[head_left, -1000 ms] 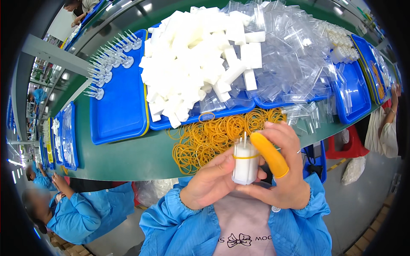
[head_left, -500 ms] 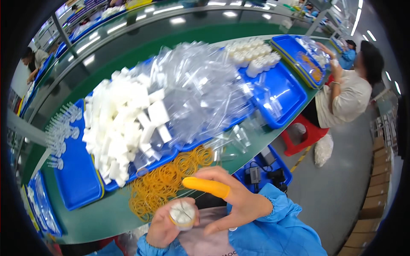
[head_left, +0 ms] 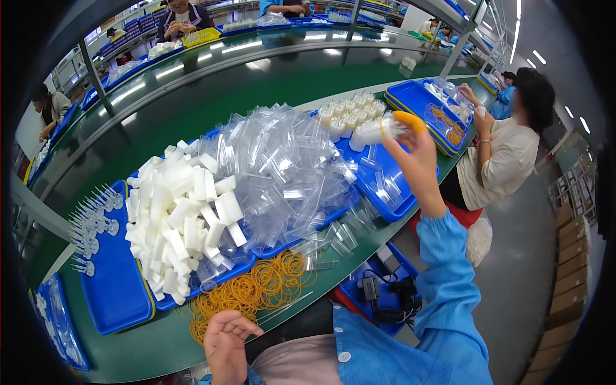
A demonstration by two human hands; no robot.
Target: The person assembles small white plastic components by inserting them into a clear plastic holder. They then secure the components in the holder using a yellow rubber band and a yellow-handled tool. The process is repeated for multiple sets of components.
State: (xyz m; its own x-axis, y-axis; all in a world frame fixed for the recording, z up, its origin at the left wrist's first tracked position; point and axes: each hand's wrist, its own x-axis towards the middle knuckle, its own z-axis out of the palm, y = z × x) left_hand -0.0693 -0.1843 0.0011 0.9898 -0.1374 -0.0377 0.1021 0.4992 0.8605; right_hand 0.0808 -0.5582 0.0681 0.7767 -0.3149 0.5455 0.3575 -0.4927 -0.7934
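Observation:
My right hand [head_left: 417,160], with a yellow-orange finger cot on one finger, reaches out over a blue tray [head_left: 401,208]. Between its thumb and fingers is a banded bundle of white and clear pieces [head_left: 372,133], lying on its side beside rows of similar upright bundles [head_left: 350,112]. My left hand [head_left: 226,343] is empty, palm turned up and fingers loosely bent, at the table's near edge. Just beyond it lies a pile of orange rubber bands [head_left: 250,285]. Some thin rods [head_left: 285,309] lie beside the bands.
White foam blocks [head_left: 183,221] and clear plastic sleeves [head_left: 282,173] are heaped in blue trays. Clear stemmed pieces [head_left: 96,218] stand by a blue tray [head_left: 119,289] at left. A co-worker [head_left: 507,147] sits at right. A blue bin with adapters [head_left: 385,289] is below the table edge.
My right hand has moved from near my body to the far right, and the bundle has gone from my left hand to the right. The view has shifted too.

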